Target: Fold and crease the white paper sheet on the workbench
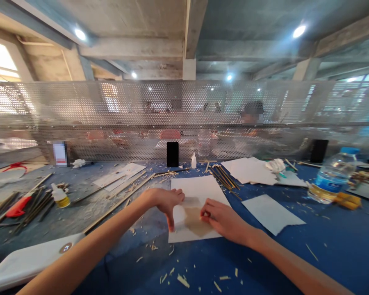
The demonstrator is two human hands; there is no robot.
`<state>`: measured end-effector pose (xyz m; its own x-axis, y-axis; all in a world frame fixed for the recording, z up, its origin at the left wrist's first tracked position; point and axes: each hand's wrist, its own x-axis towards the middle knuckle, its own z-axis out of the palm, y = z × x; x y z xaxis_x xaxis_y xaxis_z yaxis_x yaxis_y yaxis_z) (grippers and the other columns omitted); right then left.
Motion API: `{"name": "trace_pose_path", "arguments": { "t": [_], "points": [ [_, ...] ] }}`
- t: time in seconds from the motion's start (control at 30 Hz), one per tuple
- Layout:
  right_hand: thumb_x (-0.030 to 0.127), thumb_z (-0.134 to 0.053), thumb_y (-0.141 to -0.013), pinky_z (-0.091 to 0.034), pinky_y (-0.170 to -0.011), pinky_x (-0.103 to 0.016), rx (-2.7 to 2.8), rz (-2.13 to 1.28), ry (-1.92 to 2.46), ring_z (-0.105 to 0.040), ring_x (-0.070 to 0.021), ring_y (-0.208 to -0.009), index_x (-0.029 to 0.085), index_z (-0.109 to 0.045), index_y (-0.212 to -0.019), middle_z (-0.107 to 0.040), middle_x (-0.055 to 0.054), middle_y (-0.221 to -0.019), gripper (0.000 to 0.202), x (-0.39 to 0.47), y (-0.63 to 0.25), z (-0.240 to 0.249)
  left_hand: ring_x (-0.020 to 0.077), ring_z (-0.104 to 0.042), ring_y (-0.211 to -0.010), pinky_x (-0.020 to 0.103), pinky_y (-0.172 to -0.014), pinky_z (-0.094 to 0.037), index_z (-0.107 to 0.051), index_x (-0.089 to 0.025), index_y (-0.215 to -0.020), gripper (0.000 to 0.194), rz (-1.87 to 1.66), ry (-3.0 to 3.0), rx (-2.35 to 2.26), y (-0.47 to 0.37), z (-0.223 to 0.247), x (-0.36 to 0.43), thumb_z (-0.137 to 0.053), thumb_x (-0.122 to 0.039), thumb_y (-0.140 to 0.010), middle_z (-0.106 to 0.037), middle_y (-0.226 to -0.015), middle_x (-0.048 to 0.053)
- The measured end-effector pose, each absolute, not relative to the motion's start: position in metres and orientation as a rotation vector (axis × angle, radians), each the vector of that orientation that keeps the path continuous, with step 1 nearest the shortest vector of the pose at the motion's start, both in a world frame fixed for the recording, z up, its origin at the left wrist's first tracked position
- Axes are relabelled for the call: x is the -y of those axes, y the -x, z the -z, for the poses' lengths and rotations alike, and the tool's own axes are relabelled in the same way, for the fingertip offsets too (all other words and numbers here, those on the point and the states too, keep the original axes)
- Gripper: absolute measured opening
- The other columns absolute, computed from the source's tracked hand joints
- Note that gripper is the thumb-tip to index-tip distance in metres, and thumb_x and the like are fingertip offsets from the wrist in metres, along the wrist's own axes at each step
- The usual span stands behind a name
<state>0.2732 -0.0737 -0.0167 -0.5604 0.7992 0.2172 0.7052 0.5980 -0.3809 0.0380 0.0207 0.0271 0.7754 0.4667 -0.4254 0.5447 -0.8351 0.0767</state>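
A white sheet of paper (193, 186) lies on the blue table in front of me. My left hand (169, 203) rests at its left side, thumb and fingers spread apart and touching the sheet. Over the right part of the paper is my right hand (218, 217), its fingertips pinched together; whatever they hold, if anything, is too small to make out. Between the hands a tan patch (194, 220) shows on the paper, and I cannot tell whether it is shadow or stain.
Thin sticks (224, 177) lie beyond the sheet, near a white dropper bottle (193, 160) and a black phone (172, 154). More paper (272, 213) and a water bottle (333, 176) are at right. At left are a yellow-labelled glue bottle (60, 196) and a white device (33, 258). Wood shavings litter the table.
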Motion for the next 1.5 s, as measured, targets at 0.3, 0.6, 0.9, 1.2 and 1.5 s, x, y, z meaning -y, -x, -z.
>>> {"name": "trace_pose_path", "arguments": {
  "t": [0.3, 0.6, 0.9, 1.2, 1.5],
  "points": [
    [0.017, -0.052, -0.095, -0.044, -0.079, -0.027, 2.411, -0.302, 1.224, -0.059, -0.0165, -0.087, 0.020, -0.062, -0.091, -0.059, -0.002, -0.093, 0.011, 0.070, -0.278, 0.015, 0.0359, -0.049, -0.118, 0.040, -0.096, -0.043, -0.050, -0.019, -0.127, 0.098, 0.611, -2.795, -0.800, -0.038, -0.026, -0.022, -0.079, -0.067, -0.047, -0.051, -0.132, 0.015],
    [0.020, -0.055, -0.094, -0.044, -0.074, -0.026, 2.428, -0.458, 1.198, -0.059, -0.0164, -0.087, 0.021, -0.063, -0.092, -0.060, -0.003, -0.096, 0.009, 0.075, -0.270, 0.019, 0.0362, -0.046, -0.122, 0.038, -0.099, -0.041, -0.053, -0.017, -0.123, 0.094, 0.621, -2.833, -0.770, -0.040, -0.028, -0.020, -0.079, -0.067, -0.048, -0.053, -0.129, 0.015],
    [0.019, -0.054, -0.094, -0.044, -0.077, -0.027, 2.447, -0.424, 1.176, -0.059, -0.0167, -0.088, 0.020, -0.063, -0.091, -0.060, -0.003, -0.095, 0.009, 0.074, -0.272, 0.017, 0.0379, -0.049, -0.118, 0.041, -0.095, -0.045, -0.051, -0.018, -0.124, 0.096, 0.593, -2.803, -0.802, -0.038, -0.020, -0.025, -0.082, -0.065, -0.045, -0.051, -0.131, 0.016],
    [0.017, -0.053, -0.093, -0.043, -0.076, -0.026, 2.374, -0.329, 1.250, -0.058, -0.0154, -0.084, 0.021, -0.061, -0.089, -0.059, -0.001, -0.091, 0.010, 0.066, -0.279, 0.021, 0.0374, -0.036, -0.134, 0.039, -0.105, -0.037, -0.042, -0.016, -0.137, 0.112, 0.617, -2.743, -0.887, -0.039, -0.029, -0.017, -0.083, -0.063, -0.044, -0.036, -0.148, 0.019],
    [0.018, -0.052, -0.094, -0.045, -0.078, -0.028, 2.400, -0.169, 1.276, -0.059, -0.0170, -0.087, 0.021, -0.061, -0.091, -0.061, -0.002, -0.094, 0.010, 0.067, -0.280, 0.016, 0.0388, -0.039, -0.128, 0.045, -0.100, -0.041, -0.048, -0.018, -0.130, 0.104, 0.632, -2.797, -0.957, -0.039, -0.033, -0.014, -0.082, -0.064, -0.043, -0.048, -0.136, 0.018]
  ]
}}
